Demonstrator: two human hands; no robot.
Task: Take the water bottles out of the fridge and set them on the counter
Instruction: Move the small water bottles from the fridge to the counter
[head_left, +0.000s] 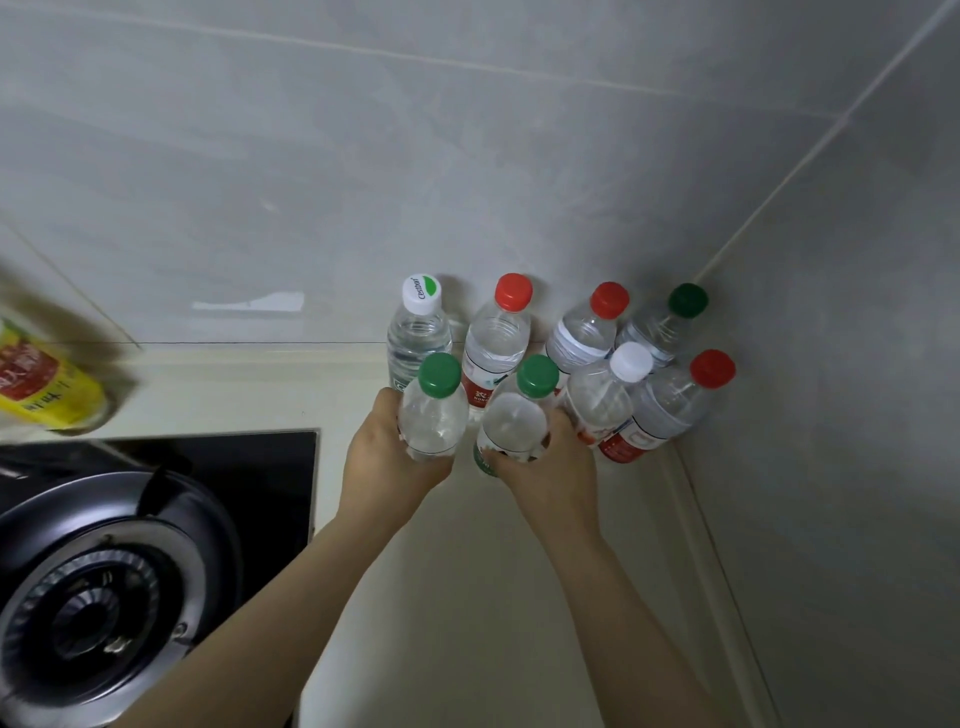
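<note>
- Now we are at the setting-down step: the cream worktop (467, 597) runs into the tiled corner, with a gas hob (104, 571) at eight o'clock and a yellow-labelled bottle (47, 389) at nine.
- Six water bottles (498, 332) stand upright and clustered in the corner at about one o'clock, some touching.
- Our left hand (384, 462) has its grip wrapped closed around a green-capped bottle (434, 415), just in front of the cluster.
- Our right hand (550, 467) is likewise closed around a second green-capped bottle (514, 421) beside it.
- Whether either base touches the worktop, we cannot tell.
- Next, we judge, both need seating upright, then an easy release without knocking their neighbours.
</note>
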